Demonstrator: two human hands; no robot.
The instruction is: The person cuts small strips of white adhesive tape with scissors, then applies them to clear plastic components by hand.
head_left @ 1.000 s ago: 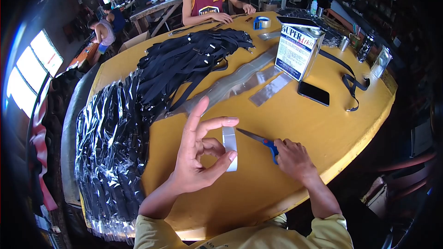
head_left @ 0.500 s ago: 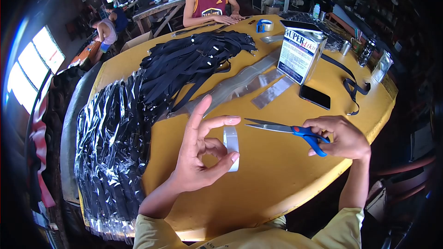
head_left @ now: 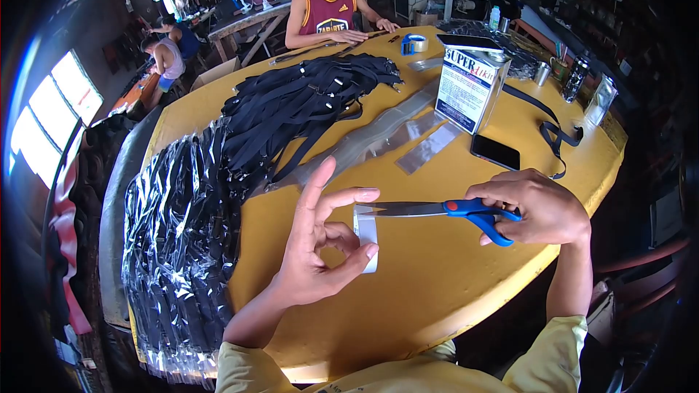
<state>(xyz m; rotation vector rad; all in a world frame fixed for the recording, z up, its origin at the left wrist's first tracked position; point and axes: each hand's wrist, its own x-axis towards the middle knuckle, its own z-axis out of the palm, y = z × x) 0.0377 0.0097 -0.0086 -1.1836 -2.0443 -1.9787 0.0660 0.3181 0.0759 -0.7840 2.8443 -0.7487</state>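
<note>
My left hand pinches a whitish, semi-clear strip upright between thumb and curled fingers, with the index finger pointing up. Whether the strip is tape or cut plastic I cannot make out. My right hand grips blue-handled scissors, fingers through the loops. Their blades point left and look nearly closed, the tips at the strip's upper end just below my left middle finger. Beyond both hands, clear plastic strips lie flat on the yellow table.
Black straps are heaped at the back left, plastic-wrapped ones nearer me. A contact cement can, a phone and a black strap lie to the right. A tape dispenser stands near a seated co-worker.
The scissors have moved left, their blades closing, and their tips now meet the strip's upper end. My left hand stays nearly still, holding the strip. The co-worker's hands have shifted slightly.
</note>
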